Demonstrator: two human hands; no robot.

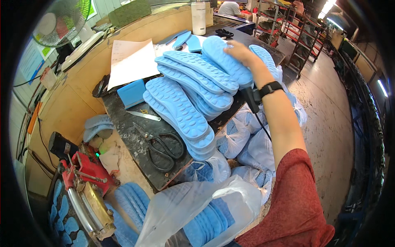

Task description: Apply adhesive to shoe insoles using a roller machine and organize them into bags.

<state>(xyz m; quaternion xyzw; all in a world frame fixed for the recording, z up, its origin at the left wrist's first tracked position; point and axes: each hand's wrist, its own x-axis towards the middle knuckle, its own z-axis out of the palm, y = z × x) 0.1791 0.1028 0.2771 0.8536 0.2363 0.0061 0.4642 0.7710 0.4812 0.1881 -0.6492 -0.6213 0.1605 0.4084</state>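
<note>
My right hand [239, 53] grips a light blue, bumpy shoe sole [224, 57] by its edge at the far right of a dark table. Some fingers are hidden. A black band with a small box circles that wrist. Left of it, more blue soles lie fanned in a stack [197, 68], and a nearer pile [177, 107] overhangs the table's edge. Behind my forearm another sole [263, 57] shows. Black-handled scissors [160, 144] and a slim blade [143, 115] lie beside the near pile. My left hand is out of view.
An open clear bag [177, 210] of soles stands at the table's near end. Tied bags [251, 144] crowd its right side. A red machine [92, 173] sits lower left, a fan [61, 20] upper left. Paper [131, 61] and a white bottle [198, 18] lie farther back.
</note>
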